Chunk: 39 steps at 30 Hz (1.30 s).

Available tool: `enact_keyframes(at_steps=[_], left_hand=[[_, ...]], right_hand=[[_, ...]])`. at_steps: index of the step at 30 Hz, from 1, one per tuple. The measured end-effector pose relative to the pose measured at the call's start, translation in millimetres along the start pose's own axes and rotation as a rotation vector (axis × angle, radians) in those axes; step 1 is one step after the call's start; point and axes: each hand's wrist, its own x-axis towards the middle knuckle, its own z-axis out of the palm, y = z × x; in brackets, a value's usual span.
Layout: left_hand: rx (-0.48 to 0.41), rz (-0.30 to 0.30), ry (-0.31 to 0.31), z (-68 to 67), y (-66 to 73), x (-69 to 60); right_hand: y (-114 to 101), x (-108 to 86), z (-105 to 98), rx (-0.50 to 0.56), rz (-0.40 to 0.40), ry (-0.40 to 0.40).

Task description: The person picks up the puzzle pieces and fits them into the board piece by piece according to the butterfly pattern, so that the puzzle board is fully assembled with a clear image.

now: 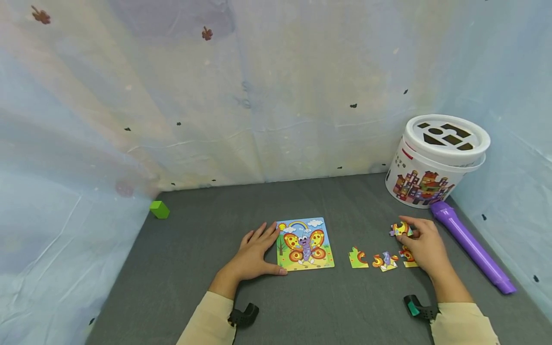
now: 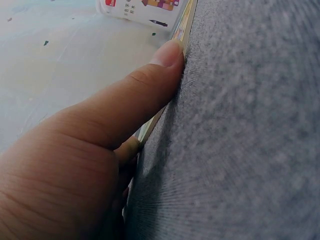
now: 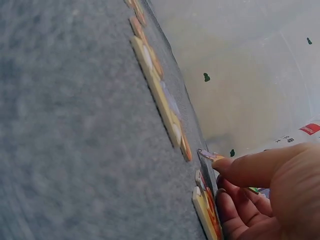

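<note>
A square butterfly puzzle board (image 1: 305, 243) lies flat on the grey table. My left hand (image 1: 255, 254) spreads along its left side, thumb at the bottom edge and index finger near the top left corner. In the left wrist view the thumb (image 2: 145, 90) touches the board's edge. Right of the board, my right hand (image 1: 424, 242) pinches a puzzle piece (image 1: 402, 229) between thumb and fingers. Below that hand lies a red-and-yellow piece (image 1: 408, 257), partly covered. Further left lie a purple-and-orange piece (image 1: 386, 261) and a green-and-yellow piece (image 1: 357, 258).
A white lidded bucket (image 1: 435, 163) with shaped holes in its lid stands at the back right. A purple tube (image 1: 474, 247) lies along the table's right side. At the far left edge sits a green block (image 1: 159, 209). Pale sheeting (image 1: 276, 96) hangs behind.
</note>
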Motion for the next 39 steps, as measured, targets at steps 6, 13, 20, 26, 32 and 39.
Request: enact_keyframes(at_steps=[6, 13, 20, 26, 32, 39], left_hand=[[0.01, -0.008, -0.002, 0.3, 0.2, -0.2], [0.014, -0.014, -0.008, -0.1, 1.7, 0.0], [0.007, -0.014, -0.005, -0.6, 1.9, -0.3], [0.008, -0.014, -0.001, -1.0, 1.9, 0.2], [0.002, -0.014, -0.005, -1.2, 3.6, 0.1], [-0.001, -0.017, -0.006, -1.6, 4.2, -0.6]], right_hand=[[1, -1.6, 1, -0.003, -0.004, -0.029], [-3, -2.1, 2, 0.109, 0.02, 0.047], [-22, -5.5, 8, 0.207, 0.06, 0.03], [-38, -8.1, 15, 0.265, 0.032, -0.036], [-52, -13.9, 26, 0.345, -0.013, -0.056], [-65, -18.8, 44, 0.456, -0.058, -0.077]])
